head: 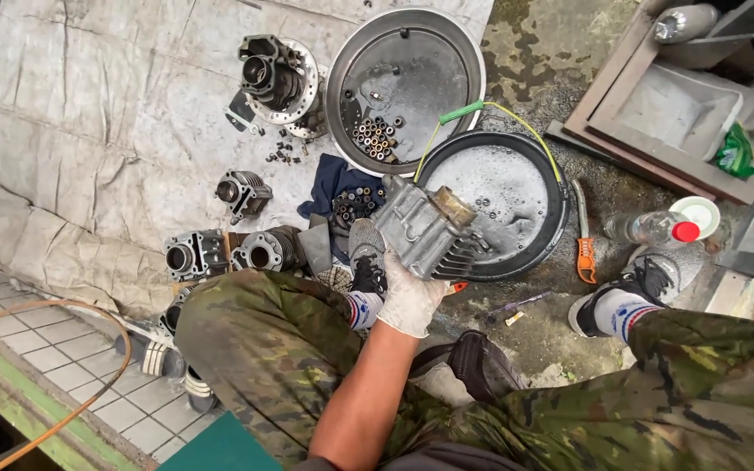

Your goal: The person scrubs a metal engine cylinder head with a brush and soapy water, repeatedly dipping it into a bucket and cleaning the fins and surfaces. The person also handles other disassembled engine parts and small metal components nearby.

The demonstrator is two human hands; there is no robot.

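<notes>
Left of the black basin point(551, 187), spare cylinders point(198, 253) lay on a tarp. One gloved hand point(407, 296), which one I could not tell, was clamped under a grey engine cylinder point(425, 228), long axis slanting over the basin's near-left rim; no second hand showed

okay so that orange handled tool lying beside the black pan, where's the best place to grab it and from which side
Take the orange-handled tool by its orange grip, the end nearer the person. It lies flat on the ground, metal end pointing away along the black pan, so come from above on the side away from the pan, where the clear bottle leaves some room.
</notes>
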